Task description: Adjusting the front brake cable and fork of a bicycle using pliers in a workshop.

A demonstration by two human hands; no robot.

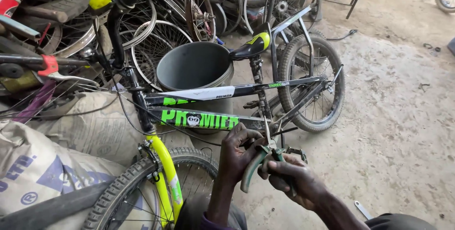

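Hands: left hand [237,156] and right hand [296,180] close together, both wrapped on the pliers [265,156], one green handle each.
Pliers: tips up near the pedal [295,153] and crank of the bike [213,116], just under the frame.
Handling: stiff metal, probably light; rubbery handles look like the best hold.
Around: grey bucket [194,66] behind frame, sacks [42,163] left, wheel rims [156,40] piled, spanner [362,209] on floor.

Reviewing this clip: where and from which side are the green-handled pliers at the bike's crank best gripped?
Grip the pliers by the two curved green handles, coming from below on the wearer's side, probably. Their thin metal nose points up toward the bike frame, so the handles splay toward the right hand, already wrapped on one, and the left hand.
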